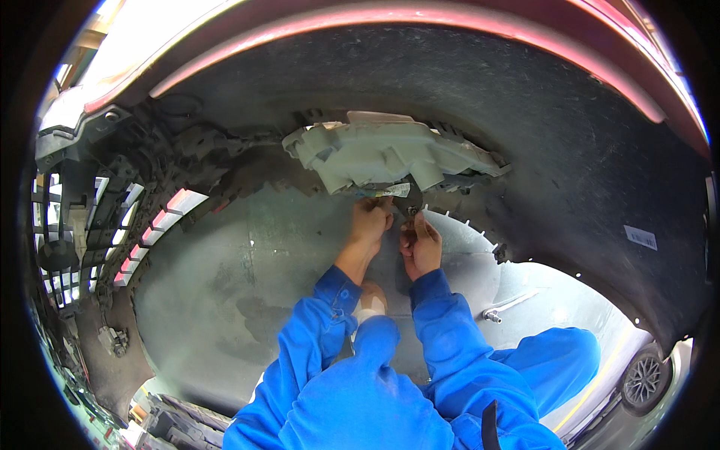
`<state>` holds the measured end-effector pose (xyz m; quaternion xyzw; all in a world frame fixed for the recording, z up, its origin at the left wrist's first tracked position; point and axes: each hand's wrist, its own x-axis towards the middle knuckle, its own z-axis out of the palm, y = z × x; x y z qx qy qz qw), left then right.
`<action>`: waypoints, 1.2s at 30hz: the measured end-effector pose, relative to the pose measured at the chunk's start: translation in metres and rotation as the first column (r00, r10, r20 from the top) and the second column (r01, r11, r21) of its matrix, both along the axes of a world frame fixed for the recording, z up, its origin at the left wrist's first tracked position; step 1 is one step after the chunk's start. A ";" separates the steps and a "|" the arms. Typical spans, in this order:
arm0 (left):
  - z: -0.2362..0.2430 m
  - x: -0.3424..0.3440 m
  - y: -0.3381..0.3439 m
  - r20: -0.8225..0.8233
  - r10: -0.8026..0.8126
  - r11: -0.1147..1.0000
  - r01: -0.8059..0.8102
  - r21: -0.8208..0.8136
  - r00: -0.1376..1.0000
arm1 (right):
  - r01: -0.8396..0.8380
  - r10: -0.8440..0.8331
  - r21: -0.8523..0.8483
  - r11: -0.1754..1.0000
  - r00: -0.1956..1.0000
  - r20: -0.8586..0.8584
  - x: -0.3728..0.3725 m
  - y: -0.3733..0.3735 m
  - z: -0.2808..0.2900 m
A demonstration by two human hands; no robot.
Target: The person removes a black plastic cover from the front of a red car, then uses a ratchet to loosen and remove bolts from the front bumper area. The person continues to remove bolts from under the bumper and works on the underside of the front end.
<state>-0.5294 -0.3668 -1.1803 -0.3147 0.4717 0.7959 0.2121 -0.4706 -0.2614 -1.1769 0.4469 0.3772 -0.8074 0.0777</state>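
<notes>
A pale grey moulded plastic housing [375,150], shaped like the back of a lamp unit, hangs among dark car-body parts in front of me. My left hand [370,226] is raised to its lower edge, fingers closed, beside a white label [397,190]; what they grip is hidden. Just right of it, my right hand [421,246] is closed with the thumb up. A small dark piece [412,212] shows at its fingertips, too small to name. Both forearms are in blue sleeves.
A black liner [570,150] curves overhead to the right, below a red body edge [420,16]. On the floor lies a ratchet wrench [510,306]. Dark grille-like parts [79,232] stand at left. A car wheel [645,379] shows at lower right.
</notes>
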 end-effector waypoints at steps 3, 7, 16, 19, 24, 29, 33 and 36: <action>-0.005 0.002 0.000 -0.010 0.002 1.000 -0.002 0.007 1.000 | -0.020 0.023 0.103 0.995 0.999 -0.038 -0.006 -0.008 0.004; -0.013 0.002 -0.003 -0.016 -0.020 1.000 0.020 0.007 1.000 | -0.090 0.101 0.256 0.962 0.995 -0.027 -0.013 -0.012 -0.001; -0.007 0.002 -0.001 0.026 -0.031 0.999 0.032 -0.029 0.999 | -0.464 0.471 0.096 0.880 0.880 -0.066 -0.023 0.046 -0.005; -0.008 0.000 -0.003 -0.016 -0.039 0.999 0.039 0.017 0.999 | -0.400 0.401 0.104 0.911 0.916 0.013 -0.016 0.036 -0.002; -0.013 0.003 -0.006 -0.075 -0.026 0.998 0.030 0.052 0.997 | -0.111 0.115 0.099 0.989 0.993 -0.036 0.007 0.020 -0.002; -0.016 0.006 -0.005 -0.049 -0.029 0.998 0.031 0.046 0.998 | 0.127 -0.233 -0.331 0.935 0.924 -0.303 0.001 0.016 -0.028; -0.016 0.006 -0.003 0.024 -0.027 0.999 0.026 0.038 0.999 | 0.117 -0.207 -0.254 0.960 0.908 -0.365 -0.003 0.015 -0.045; -0.015 0.005 -0.001 0.002 0.012 0.990 -0.013 0.139 1.000 | 0.097 -0.226 -0.300 0.949 0.871 -0.436 0.003 0.018 -0.046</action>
